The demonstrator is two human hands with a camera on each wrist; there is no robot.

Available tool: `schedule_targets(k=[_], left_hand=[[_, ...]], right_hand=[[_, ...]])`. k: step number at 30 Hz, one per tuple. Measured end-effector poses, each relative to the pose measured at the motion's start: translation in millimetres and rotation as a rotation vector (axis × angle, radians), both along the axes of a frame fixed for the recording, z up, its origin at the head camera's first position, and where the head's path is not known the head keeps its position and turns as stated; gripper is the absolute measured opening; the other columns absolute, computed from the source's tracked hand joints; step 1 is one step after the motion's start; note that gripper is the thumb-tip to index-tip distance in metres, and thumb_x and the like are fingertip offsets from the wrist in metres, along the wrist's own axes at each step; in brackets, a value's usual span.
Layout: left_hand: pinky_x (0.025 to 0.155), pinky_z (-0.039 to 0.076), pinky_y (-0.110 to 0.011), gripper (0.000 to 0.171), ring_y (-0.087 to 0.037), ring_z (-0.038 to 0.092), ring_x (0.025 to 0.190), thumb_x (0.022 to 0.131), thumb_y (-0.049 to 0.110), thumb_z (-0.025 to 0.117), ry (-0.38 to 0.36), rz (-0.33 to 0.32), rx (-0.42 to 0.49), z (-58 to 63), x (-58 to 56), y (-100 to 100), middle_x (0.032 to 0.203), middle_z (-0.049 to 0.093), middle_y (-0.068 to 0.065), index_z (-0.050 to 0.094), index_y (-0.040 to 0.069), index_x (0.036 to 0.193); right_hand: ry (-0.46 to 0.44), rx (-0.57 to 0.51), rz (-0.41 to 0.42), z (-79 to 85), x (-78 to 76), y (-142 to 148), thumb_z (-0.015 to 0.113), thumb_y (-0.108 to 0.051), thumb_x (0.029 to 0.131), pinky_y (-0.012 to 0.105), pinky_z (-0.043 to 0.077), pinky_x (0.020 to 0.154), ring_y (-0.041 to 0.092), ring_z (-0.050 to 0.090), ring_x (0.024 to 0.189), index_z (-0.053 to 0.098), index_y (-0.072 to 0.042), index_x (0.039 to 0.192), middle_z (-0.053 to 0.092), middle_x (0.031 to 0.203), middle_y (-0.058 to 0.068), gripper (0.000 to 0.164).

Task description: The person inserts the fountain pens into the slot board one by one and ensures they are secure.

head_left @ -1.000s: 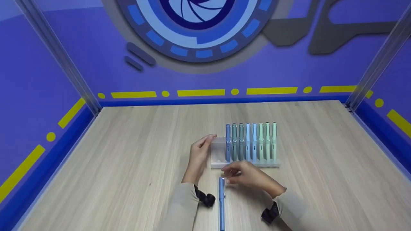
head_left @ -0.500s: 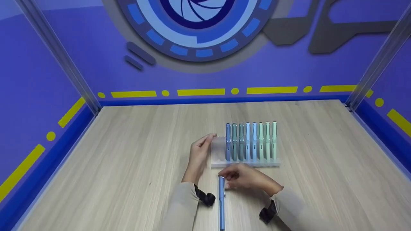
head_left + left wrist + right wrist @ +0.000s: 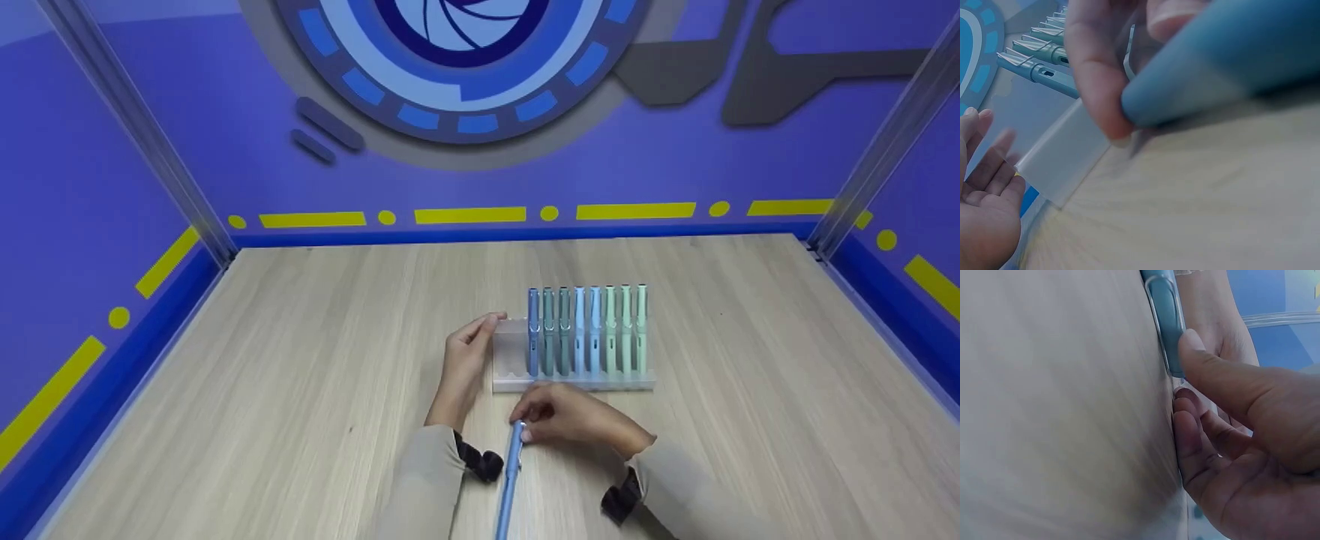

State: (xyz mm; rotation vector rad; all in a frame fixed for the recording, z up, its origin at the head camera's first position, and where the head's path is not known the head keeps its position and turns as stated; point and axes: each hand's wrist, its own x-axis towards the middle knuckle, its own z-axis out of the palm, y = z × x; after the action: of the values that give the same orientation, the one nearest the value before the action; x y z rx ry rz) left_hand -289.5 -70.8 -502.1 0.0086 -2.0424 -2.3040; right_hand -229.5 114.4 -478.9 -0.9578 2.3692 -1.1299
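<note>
A blue pen (image 3: pixel 511 472) with a metal clip lies slantwise in front of the clear pen stand (image 3: pixel 574 385). My right hand (image 3: pixel 574 415) pinches its clip end between thumb and fingers; in the right wrist view the thumb (image 3: pixel 1207 360) presses on the cap. My left hand (image 3: pixel 466 364) holds the left edge of the stand, its fingers spread against the clear plate in the left wrist view. Several pens stand upright in the rack: a dark blue pen (image 3: pixel 533 330) leftmost, then dark green, light blue and pale green ones. Left of them the slots hold no pen.
A light wood table (image 3: pixel 300 375) lies under everything. Purple panels (image 3: pixel 187 150) with yellow marks enclose it at the back and both sides. Black wrist cameras are strapped to both wrists, the left camera (image 3: pixel 487 466) close beside the blue pen.
My right hand has come down slightly to the left and taken the pen's clip end. The pen has turned from straight to slanted, its near end swinging left. The left hand stays put.
</note>
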Motion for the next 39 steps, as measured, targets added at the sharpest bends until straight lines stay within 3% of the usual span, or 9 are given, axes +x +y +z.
schedule_targets(k=[12,19,26,33,39], left_hand=[[0.114,0.037,-0.033,0.039,-0.018,0.053,0.128,0.094,0.041,0.059,-0.008,-0.002,-0.006,0.0,0.3,-0.5,0.123,0.067,-0.002,0.069,0.012,0.116],[0.114,0.037,-0.031,0.036,-0.018,0.054,0.127,0.094,0.037,0.061,-0.009,-0.001,0.025,0.4,0.1,0.8,0.122,0.068,-0.004,0.069,0.009,0.115],[0.114,0.038,-0.032,0.038,-0.017,0.054,0.127,0.092,0.042,0.060,-0.013,0.008,0.003,0.2,0.0,0.6,0.122,0.068,-0.001,0.070,0.013,0.115],[0.114,0.038,-0.032,0.037,-0.016,0.053,0.128,0.092,0.042,0.060,-0.027,0.005,-0.009,-0.3,0.8,-0.1,0.123,0.067,0.000,0.070,0.015,0.114],[0.113,0.038,-0.031,0.037,-0.015,0.054,0.126,0.092,0.043,0.060,-0.018,0.005,-0.008,1.7,0.9,0.6,0.121,0.068,0.000,0.070,0.015,0.113]], right_hand=[[-0.033,-0.001,0.001,-2.1,-0.9,2.2,0.072,-0.026,0.085,0.019,0.048,0.075,0.005,0.055,0.082,0.071,-0.013,0.095,0.065,0.092,-0.002,0.016],[-0.109,-0.030,-0.021,0.5,-0.4,1.7,0.069,-0.022,0.088,0.016,0.047,0.068,0.004,0.054,0.077,0.067,-0.009,0.096,0.065,0.086,0.000,0.015],[-0.151,-0.045,-0.075,1.9,2.0,-1.4,0.072,-0.023,0.086,0.016,0.046,0.060,0.007,0.054,0.072,0.068,-0.009,0.094,0.064,0.083,0.001,0.016],[-0.133,-0.053,-0.109,0.7,1.3,-2.7,0.071,-0.027,0.087,0.018,0.048,0.069,0.009,0.057,0.080,0.072,-0.012,0.100,0.070,0.092,0.002,0.021],[-0.209,-0.106,-0.172,2.7,-0.5,-2.2,0.070,-0.029,0.088,0.022,0.053,0.070,0.012,0.061,0.080,0.070,-0.006,0.109,0.069,0.092,0.003,0.031]])
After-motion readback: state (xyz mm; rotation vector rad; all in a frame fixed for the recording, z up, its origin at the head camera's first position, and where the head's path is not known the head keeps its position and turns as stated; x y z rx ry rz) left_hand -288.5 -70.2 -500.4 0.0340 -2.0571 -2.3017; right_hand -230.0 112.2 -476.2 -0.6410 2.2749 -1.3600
